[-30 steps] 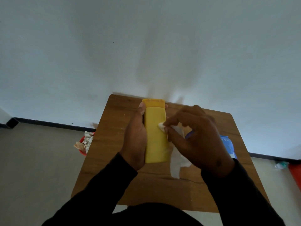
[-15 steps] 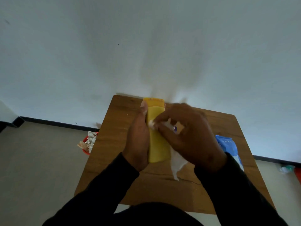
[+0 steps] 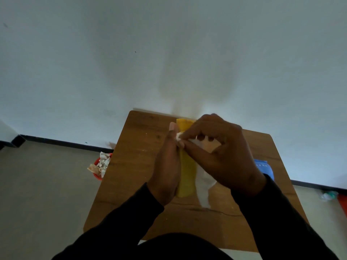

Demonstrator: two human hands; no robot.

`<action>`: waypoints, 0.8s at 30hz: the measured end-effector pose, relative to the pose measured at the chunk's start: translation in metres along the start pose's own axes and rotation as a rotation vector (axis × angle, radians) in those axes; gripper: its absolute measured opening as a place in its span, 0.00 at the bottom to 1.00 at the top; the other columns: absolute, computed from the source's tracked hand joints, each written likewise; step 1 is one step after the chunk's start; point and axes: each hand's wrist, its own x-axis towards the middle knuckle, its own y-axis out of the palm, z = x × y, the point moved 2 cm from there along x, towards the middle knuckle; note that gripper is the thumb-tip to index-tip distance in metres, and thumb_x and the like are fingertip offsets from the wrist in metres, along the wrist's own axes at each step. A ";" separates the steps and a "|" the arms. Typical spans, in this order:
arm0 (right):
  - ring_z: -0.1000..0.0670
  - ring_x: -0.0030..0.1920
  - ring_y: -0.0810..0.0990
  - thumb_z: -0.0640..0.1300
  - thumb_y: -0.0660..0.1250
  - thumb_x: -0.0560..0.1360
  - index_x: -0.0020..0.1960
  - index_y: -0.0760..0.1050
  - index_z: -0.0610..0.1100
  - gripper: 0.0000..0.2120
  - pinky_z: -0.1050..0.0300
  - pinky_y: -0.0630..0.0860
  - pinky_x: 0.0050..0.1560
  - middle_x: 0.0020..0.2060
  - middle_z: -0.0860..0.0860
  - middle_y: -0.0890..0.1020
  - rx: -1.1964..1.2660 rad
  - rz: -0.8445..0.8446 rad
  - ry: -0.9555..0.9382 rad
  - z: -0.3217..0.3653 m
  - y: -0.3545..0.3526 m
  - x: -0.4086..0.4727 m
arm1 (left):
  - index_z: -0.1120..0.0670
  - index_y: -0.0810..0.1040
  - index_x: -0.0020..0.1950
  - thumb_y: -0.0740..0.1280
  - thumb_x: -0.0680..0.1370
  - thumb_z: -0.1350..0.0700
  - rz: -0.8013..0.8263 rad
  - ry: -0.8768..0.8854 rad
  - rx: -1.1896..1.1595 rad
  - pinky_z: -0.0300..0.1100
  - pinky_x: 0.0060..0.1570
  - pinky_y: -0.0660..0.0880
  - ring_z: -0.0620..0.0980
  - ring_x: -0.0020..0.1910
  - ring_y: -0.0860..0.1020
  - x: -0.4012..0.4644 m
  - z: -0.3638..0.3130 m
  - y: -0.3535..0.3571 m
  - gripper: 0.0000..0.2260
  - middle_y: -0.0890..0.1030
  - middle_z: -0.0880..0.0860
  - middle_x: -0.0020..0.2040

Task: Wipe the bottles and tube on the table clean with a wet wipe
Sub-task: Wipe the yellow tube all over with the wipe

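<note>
— Where's the flat yellow plastic tube (image 3: 186,173)?

— Centre of the frame, above the brown wooden table (image 3: 131,184). My left hand (image 3: 167,166) grips it along its left edge.

— And the other?

— My right hand (image 3: 219,154) pinches a crumpled white wet wipe (image 3: 203,186) against the tube's upper part; the wipe's tail hangs down beside it. A blue wipes pack (image 3: 262,167) peeks out at right.

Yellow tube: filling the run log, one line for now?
step: wiping | left hand: holds yellow tube | right hand: pinches wet wipe
</note>
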 end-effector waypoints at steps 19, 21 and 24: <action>0.57 0.40 0.77 0.43 0.76 0.74 0.44 0.85 0.47 0.01 0.70 0.66 0.44 0.39 0.55 0.82 -0.049 0.085 0.022 -0.019 -0.006 0.003 | 0.51 0.85 0.46 0.54 0.81 0.39 -0.100 -0.046 0.100 0.45 0.41 0.82 0.52 0.43 0.85 0.011 -0.007 -0.011 0.24 0.86 0.54 0.43; 0.58 0.38 0.77 0.42 0.76 0.74 0.44 0.84 0.47 0.01 0.70 0.65 0.42 0.39 0.56 0.82 -0.125 -0.067 0.065 -0.024 -0.008 0.008 | 0.50 0.82 0.50 0.55 0.81 0.39 -0.112 -0.055 0.135 0.42 0.35 0.81 0.50 0.39 0.85 0.012 -0.007 -0.011 0.22 0.86 0.53 0.40; 0.56 0.38 0.78 0.41 0.77 0.73 0.43 0.85 0.46 0.02 0.71 0.66 0.42 0.38 0.55 0.82 -0.052 0.046 0.074 -0.024 -0.012 0.004 | 0.51 0.83 0.45 0.54 0.81 0.40 -0.115 -0.058 0.144 0.41 0.30 0.80 0.49 0.33 0.84 0.012 -0.009 -0.013 0.23 0.86 0.53 0.36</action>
